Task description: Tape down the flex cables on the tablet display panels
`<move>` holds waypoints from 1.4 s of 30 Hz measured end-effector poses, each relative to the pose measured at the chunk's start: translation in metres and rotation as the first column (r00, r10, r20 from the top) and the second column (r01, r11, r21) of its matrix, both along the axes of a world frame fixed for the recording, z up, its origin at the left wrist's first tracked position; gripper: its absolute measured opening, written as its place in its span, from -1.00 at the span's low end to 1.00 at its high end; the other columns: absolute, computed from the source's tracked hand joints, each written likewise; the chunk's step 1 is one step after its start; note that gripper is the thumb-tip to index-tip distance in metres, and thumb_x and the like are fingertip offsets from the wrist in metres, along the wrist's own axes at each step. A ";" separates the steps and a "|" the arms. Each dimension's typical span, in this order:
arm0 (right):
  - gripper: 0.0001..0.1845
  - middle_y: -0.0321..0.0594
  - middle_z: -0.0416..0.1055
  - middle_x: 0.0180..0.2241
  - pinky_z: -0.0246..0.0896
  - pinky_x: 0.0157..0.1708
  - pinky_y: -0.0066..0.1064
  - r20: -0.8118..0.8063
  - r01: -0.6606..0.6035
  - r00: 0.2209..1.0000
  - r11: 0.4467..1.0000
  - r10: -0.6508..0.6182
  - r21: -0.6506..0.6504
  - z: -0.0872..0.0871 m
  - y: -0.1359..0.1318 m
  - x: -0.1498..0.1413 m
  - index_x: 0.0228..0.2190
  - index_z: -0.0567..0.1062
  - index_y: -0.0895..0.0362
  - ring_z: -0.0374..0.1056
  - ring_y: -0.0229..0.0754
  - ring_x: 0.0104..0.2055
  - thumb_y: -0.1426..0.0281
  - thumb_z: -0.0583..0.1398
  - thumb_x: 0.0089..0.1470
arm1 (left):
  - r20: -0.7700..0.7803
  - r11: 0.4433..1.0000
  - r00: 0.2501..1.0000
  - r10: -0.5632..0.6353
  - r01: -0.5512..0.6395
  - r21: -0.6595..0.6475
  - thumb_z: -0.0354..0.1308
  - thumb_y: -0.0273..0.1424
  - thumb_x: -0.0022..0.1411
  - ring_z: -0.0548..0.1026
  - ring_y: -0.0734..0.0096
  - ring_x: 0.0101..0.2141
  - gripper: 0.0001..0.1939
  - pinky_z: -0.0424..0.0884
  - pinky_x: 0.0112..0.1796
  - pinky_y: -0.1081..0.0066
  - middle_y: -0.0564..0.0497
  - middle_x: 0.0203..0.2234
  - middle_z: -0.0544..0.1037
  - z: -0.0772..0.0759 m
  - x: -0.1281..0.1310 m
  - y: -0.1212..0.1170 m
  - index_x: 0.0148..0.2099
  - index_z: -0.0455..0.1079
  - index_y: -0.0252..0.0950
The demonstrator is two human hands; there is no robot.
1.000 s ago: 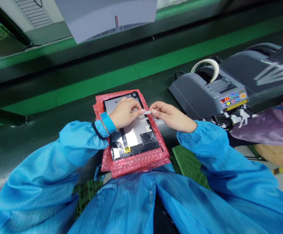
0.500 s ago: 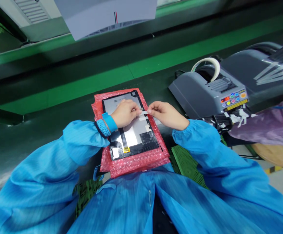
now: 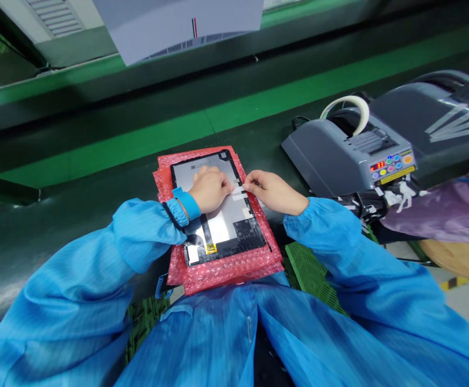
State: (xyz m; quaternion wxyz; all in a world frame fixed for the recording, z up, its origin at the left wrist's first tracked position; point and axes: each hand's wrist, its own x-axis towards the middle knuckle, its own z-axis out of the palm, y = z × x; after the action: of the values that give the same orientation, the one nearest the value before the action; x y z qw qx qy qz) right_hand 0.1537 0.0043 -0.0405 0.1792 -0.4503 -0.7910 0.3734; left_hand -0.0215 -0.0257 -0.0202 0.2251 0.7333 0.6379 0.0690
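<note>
A tablet screen panel (image 3: 220, 228), with its grey back up and black edges, lies on a stack of pink bubble-wrap pouches (image 3: 234, 275). Over its right edge a short white strip of tape (image 3: 238, 190) runs between my fingertips. My left hand (image 3: 209, 189) rests on the panel, its thumb and finger pinched at the strip's left end. At the other end, the thumb and forefinger of my right hand (image 3: 272, 191) are closed on the strip. More white tape pieces stick to the panel's right side below it. A yellow tab (image 3: 211, 248) shows near the lower edge.
To the right stands a grey tape dispenser (image 3: 347, 156) carrying a white tape roll (image 3: 363, 110), with a second dispenser (image 3: 428, 107) beyond it. White tape scraps (image 3: 399, 196) cling near its front. A green plastic crate (image 3: 311, 271) is below the bench edge. A printed sheet (image 3: 186, 27) hangs ahead.
The strip's left end now sits lower against the panel's right edge, with my left fingers pressed closer to it. My right hand has shifted slightly left and down. The view has turned a little.
</note>
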 end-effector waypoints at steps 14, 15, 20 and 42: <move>-0.77 -0.38 0.22 -0.61 -0.01 -0.47 -0.43 -0.112 0.112 0.983 0.964 -0.143 -0.242 -0.012 -0.002 -0.001 -0.54 0.31 0.10 0.10 -0.30 -0.53 0.28 0.23 -0.02 | -0.025 1.000 0.999 0.026 -0.026 0.010 0.16 -0.33 0.18 0.32 0.14 -0.16 -0.79 0.25 -0.10 0.16 -0.07 -0.36 0.43 0.002 0.004 -0.003 -0.47 0.38 -0.30; -0.71 -0.39 0.21 -0.61 -0.03 -0.50 -0.45 -0.161 0.133 0.967 0.934 -0.195 -0.333 -0.017 -0.002 -0.001 -0.53 0.29 0.10 0.09 -0.32 -0.54 0.22 0.27 -0.05 | -0.027 0.999 0.999 0.045 -0.045 0.012 0.19 -0.32 0.15 0.33 0.13 -0.16 -0.79 0.26 -0.11 0.16 -0.07 -0.37 0.43 0.002 0.005 -0.002 -0.48 0.37 -0.30; -0.42 -0.42 0.17 -0.63 -0.08 -0.59 -0.50 -0.253 0.086 0.903 0.722 -0.348 -0.687 -0.036 -0.007 0.006 -0.54 0.28 0.10 0.05 -0.38 -0.60 -0.07 0.36 -0.32 | -0.034 0.991 0.991 0.133 -0.132 0.031 0.31 -0.34 0.04 0.36 0.14 -0.14 -0.81 0.28 -0.10 0.18 -0.05 -0.31 0.46 0.004 0.009 0.004 -0.39 0.36 -0.29; -0.80 -0.30 0.39 -0.59 0.09 -0.52 -0.50 -0.014 0.317 0.943 0.910 -0.332 -0.266 -0.002 -0.019 -0.015 -0.52 0.40 0.16 0.27 -0.33 -0.54 0.39 0.34 -0.08 | 0.411 0.822 0.774 0.482 -0.562 0.092 -0.03 -0.16 0.16 0.21 0.50 -0.58 -0.61 0.07 -0.50 0.46 0.13 -0.71 0.21 -0.049 -0.068 -0.135 -0.61 0.18 -0.26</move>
State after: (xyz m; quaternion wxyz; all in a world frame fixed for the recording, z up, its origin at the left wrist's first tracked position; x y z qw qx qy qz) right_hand 0.1384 -0.0151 -0.0425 0.2013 -0.5837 -0.6437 0.4521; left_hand -0.0897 -0.1604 -0.0689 0.2341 0.5190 0.7518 0.3326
